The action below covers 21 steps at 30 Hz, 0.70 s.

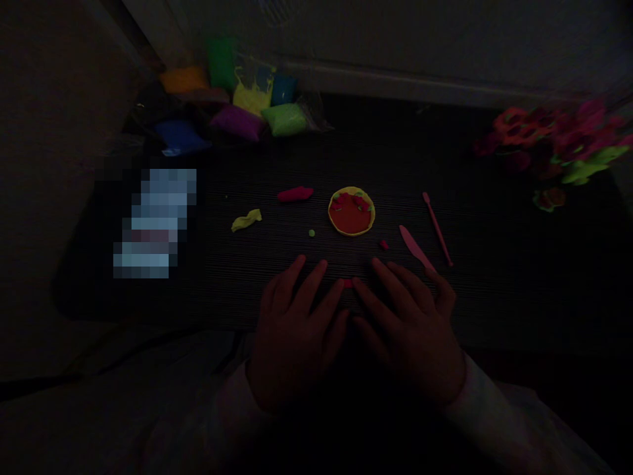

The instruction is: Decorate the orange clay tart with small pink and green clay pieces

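Both hands rest palm down on the dark table, fingers spread. Between the index fingertips of my left hand (pixel 301 323) and my right hand (pixel 410 323) shows a small red strip of modelling clay (pixel 348 283); its ends lie under the fingertips. Just beyond sits a round clay piece (pixel 351 221) with a yellow rim, a red-orange middle and small red and green bits along its far side. A tiny red lump (pixel 384 245) lies ahead of my right hand, a green dot of clay (pixel 311 233) ahead of my left. The pink plastic knife (pixel 414 244) reaches toward my right fingers.
A pink modelling stick (pixel 438 229) lies to the right. Red clay (pixel 295 194) and yellow clay (pixel 246 220) lie left. Coloured clay packets, such as a purple one (pixel 239 123), are piled at the back left. Bright flower-like shapes (pixel 568 138) stand far right; a blurred-out screen (pixel 155 224) is left.
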Each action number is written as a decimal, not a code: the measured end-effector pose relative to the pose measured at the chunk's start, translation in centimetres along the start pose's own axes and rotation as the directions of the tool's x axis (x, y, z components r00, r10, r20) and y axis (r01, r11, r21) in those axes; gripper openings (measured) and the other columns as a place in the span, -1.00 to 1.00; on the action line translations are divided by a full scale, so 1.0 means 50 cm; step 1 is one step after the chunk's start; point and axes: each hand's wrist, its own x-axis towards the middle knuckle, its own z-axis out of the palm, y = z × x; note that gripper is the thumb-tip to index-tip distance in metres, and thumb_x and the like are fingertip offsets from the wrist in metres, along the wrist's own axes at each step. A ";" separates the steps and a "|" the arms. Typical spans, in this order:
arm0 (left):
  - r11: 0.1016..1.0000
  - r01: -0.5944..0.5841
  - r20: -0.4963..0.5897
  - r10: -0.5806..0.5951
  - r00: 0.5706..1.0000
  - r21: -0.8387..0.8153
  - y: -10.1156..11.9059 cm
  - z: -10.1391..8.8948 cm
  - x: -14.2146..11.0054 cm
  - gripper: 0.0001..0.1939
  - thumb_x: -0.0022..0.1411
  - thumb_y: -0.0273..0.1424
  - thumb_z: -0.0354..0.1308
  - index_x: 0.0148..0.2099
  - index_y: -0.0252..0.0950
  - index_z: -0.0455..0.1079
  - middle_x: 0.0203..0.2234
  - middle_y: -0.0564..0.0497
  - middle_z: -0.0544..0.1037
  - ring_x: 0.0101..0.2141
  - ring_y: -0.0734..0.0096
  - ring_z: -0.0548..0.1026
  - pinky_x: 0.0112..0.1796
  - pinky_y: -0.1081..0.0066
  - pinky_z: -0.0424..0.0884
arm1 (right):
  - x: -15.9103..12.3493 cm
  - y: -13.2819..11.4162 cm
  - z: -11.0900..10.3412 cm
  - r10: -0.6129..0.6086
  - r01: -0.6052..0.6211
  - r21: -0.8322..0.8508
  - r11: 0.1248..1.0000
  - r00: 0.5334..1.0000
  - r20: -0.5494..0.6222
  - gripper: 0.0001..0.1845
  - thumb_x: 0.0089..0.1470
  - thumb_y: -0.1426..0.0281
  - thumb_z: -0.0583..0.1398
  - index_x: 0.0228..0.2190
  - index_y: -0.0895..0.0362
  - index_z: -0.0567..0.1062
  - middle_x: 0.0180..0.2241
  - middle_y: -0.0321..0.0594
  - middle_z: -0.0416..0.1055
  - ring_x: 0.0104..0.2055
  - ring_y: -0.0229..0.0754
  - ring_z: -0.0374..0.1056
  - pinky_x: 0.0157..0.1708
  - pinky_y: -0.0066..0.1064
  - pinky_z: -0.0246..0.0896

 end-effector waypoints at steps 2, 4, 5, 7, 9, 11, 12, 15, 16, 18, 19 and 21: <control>1.000 0.002 -0.007 -0.002 1.000 -0.008 -0.001 0.000 -0.001 -0.70 0.10 -0.35 0.07 -0.10 -0.29 0.37 -0.04 -0.15 0.37 0.03 0.00 0.20 -0.09 0.05 0.24 | 0.000 0.000 0.000 0.001 -0.001 0.002 1.000 1.000 -0.001 -0.62 0.02 0.20 0.07 -0.11 0.04 0.38 0.04 -0.09 0.23 0.04 -0.02 0.13 0.02 0.01 -0.20; 1.000 0.003 -0.011 -0.003 1.000 -0.011 -0.001 -0.001 0.000 -0.71 0.10 -0.35 0.07 -0.11 -0.30 0.37 -0.04 -0.16 0.37 0.03 0.00 0.20 -0.09 0.05 0.24 | 0.000 0.000 0.000 0.003 -0.004 0.004 1.000 1.000 0.003 -0.62 0.02 0.20 0.07 -0.11 0.04 0.38 0.04 -0.09 0.23 0.04 -0.02 0.13 0.02 0.01 -0.20; 1.000 0.002 -0.014 -0.002 1.000 -0.011 -0.001 -0.001 0.000 -0.71 0.10 -0.35 0.07 -0.11 -0.31 0.38 -0.04 -0.16 0.37 0.03 0.00 0.20 -0.09 0.05 0.24 | 0.000 0.000 0.000 0.003 -0.003 0.004 1.000 1.000 0.004 -0.62 0.02 0.20 0.07 -0.11 0.04 0.38 0.04 -0.09 0.23 0.04 -0.02 0.13 0.02 0.01 -0.20; 1.000 0.005 -0.013 -0.006 1.000 -0.013 -0.002 -0.001 0.001 -0.72 0.10 -0.36 0.07 -0.12 -0.31 0.38 -0.05 -0.16 0.38 0.03 0.00 0.20 -0.10 0.05 0.25 | -0.001 -0.001 0.000 0.004 -0.004 0.005 1.000 1.000 0.008 -0.61 0.02 0.20 0.08 -0.11 0.04 0.38 0.04 -0.09 0.23 0.04 -0.02 0.13 0.02 0.01 -0.20; 1.000 0.007 -0.016 -0.007 1.000 -0.018 -0.002 -0.001 0.002 -0.72 0.10 -0.36 0.07 -0.12 -0.31 0.37 -0.05 -0.15 0.37 0.03 0.01 0.21 -0.10 0.05 0.26 | -0.002 -0.001 -0.001 0.007 -0.007 0.005 1.000 1.000 0.008 -0.61 0.01 0.19 0.08 -0.11 0.04 0.37 0.04 -0.09 0.23 0.04 -0.02 0.12 0.02 0.01 -0.21; 1.000 0.008 -0.017 -0.009 1.000 -0.023 -0.003 0.000 0.001 -0.72 0.10 -0.36 0.07 -0.11 -0.30 0.37 -0.05 -0.14 0.37 0.03 0.01 0.20 -0.10 0.05 0.26 | -0.003 -0.001 -0.001 0.009 -0.009 0.007 1.000 1.000 0.003 -0.61 0.01 0.20 0.08 -0.11 0.04 0.37 0.04 -0.09 0.23 0.04 -0.02 0.12 0.02 0.00 -0.20; 1.000 0.009 -0.016 -0.010 1.000 -0.025 -0.003 0.000 0.000 -0.72 0.10 -0.36 0.07 -0.11 -0.29 0.36 -0.04 -0.14 0.36 0.03 0.01 0.20 -0.10 0.04 0.26 | -0.003 -0.001 -0.001 0.009 -0.009 0.009 1.000 1.000 0.002 -0.61 0.02 0.20 0.08 -0.11 0.04 0.38 0.04 -0.08 0.23 0.04 -0.02 0.13 0.02 0.00 -0.20; 1.000 0.016 -0.009 -0.016 1.000 -0.027 -0.004 0.000 -0.001 -0.70 0.09 -0.35 0.07 -0.10 -0.30 0.36 -0.05 -0.16 0.35 0.03 0.00 0.19 -0.10 0.04 0.26 | -0.002 0.001 -0.003 0.008 -0.008 0.019 1.000 1.000 0.004 -0.61 0.02 0.21 0.07 -0.11 0.06 0.37 0.04 -0.05 0.23 0.04 -0.02 0.13 0.02 -0.01 -0.19; 1.000 0.018 -0.006 -0.018 1.000 -0.024 -0.003 0.000 -0.001 -0.70 0.09 -0.35 0.07 -0.10 -0.30 0.36 -0.05 -0.17 0.35 0.03 0.00 0.19 -0.09 0.04 0.26 | -0.001 0.001 -0.003 0.008 -0.009 0.025 1.000 1.000 0.002 -0.61 0.02 0.21 0.07 -0.10 0.07 0.36 0.03 -0.04 0.23 0.04 -0.02 0.13 0.02 -0.01 -0.19; 1.000 0.018 -0.005 -0.018 1.000 -0.017 -0.003 -0.001 -0.001 -0.69 0.09 -0.35 0.08 -0.09 -0.30 0.35 -0.05 -0.17 0.34 0.03 0.00 0.19 -0.09 0.04 0.25 | 0.001 0.000 -0.004 0.009 -0.009 0.035 0.999 1.000 -0.003 -0.60 0.03 0.21 0.07 -0.09 0.07 0.35 0.03 -0.03 0.22 0.04 -0.02 0.12 0.01 -0.02 -0.17; 1.000 0.018 -0.003 -0.018 1.000 -0.015 -0.003 -0.001 -0.001 -0.69 0.09 -0.34 0.08 -0.09 -0.29 0.35 -0.04 -0.17 0.34 0.03 0.00 0.19 -0.09 0.04 0.25 | 0.002 -0.001 -0.004 0.009 -0.009 0.038 0.999 1.000 -0.001 -0.59 0.03 0.21 0.07 -0.08 0.07 0.34 0.04 -0.02 0.22 0.04 -0.02 0.12 0.01 -0.02 -0.16; 1.000 0.022 0.003 -0.022 1.000 -0.013 -0.003 0.000 -0.002 -0.68 0.09 -0.34 0.07 -0.08 -0.28 0.34 -0.04 -0.16 0.33 0.03 -0.01 0.19 -0.09 0.03 0.25 | 0.005 -0.004 -0.004 0.014 -0.015 0.035 0.999 1.000 0.016 -0.57 0.02 0.18 0.07 -0.06 0.03 0.32 0.06 -0.02 0.18 0.05 0.01 0.10 -0.01 0.00 -0.16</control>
